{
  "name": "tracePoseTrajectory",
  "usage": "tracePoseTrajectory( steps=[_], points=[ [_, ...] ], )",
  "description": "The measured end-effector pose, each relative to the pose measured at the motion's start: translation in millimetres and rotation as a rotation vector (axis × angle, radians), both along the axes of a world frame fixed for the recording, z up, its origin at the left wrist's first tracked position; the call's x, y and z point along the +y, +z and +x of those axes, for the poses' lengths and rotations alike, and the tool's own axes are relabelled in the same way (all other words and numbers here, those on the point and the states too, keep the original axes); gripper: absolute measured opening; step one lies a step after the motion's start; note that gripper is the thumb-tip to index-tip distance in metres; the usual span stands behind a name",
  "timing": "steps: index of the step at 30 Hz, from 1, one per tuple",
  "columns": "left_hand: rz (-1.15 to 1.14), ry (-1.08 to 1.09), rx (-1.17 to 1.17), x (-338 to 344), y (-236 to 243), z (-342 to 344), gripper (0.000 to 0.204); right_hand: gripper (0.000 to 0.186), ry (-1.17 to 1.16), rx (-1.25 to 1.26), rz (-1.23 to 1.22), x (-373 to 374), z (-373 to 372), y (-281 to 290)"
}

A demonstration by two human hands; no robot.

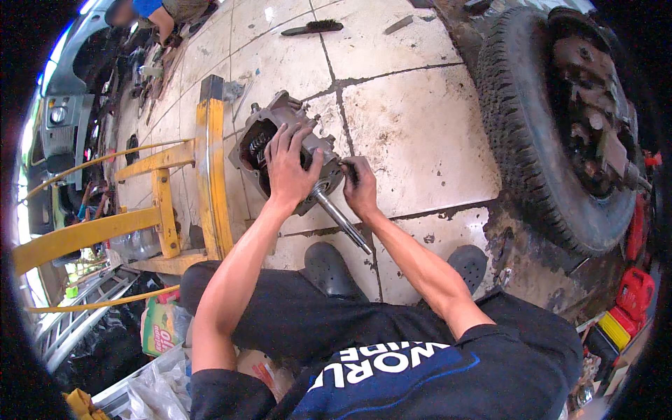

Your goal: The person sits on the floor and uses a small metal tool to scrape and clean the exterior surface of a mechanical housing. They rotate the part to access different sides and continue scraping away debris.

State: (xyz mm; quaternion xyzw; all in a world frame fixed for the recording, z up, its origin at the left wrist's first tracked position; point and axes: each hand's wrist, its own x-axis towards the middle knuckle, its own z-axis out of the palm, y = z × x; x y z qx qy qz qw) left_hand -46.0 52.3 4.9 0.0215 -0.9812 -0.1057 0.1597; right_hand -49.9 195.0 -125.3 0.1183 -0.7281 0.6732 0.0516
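A grey metal gearbox housing (285,112) stands on the tiled floor in front of me. Through an opening on its left side, gears (257,143) show inside. A splined steel shaft (343,222) juts from the housing toward me. My left hand (288,164) lies across the top of the housing with its fingers spread. At the housing's right edge, beside the shaft, my right hand (360,185) is closed in a pinch. Whatever small part its fingertips hold is too small to make out.
A yellow steel frame (213,175) stands close on the left. To the right lies a large tyre (521,126) with rusty metal parts on it. A black brush (313,28) rests on the far tiles. Another person's arm (164,24) shows at the far left.
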Motion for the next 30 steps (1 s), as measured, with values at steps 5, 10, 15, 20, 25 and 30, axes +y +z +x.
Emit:
tracePoseTrajectory(
  steps=[5,10,15,20,25,30],
  points=[
    [0.005,-0.004,-0.005,3,4,-6,0.049,0.015,0.038,-0.018,0.015,6,2,-7],
    [0.009,-0.003,0.003,0,3,-5,0.049,0.011,-0.012,-0.066,-0.069,-4,22,-6],
    [0.025,0.008,-0.012,-2,6,-1,0.050,0.012,0.012,-0.237,-0.034,12,0,3],
    [0.022,0.001,-0.025,-3,6,-2,0.050,0.014,0.011,-0.093,-0.148,-7,-1,12],
    [0.029,-0.017,-0.025,3,0,-3,0.049,0.015,0.014,-0.026,-0.007,8,-8,-9],
    [-0.020,-0.006,-0.043,3,6,-2,0.046,0.016,0.003,-0.058,-0.089,-2,0,5]
  ],
)
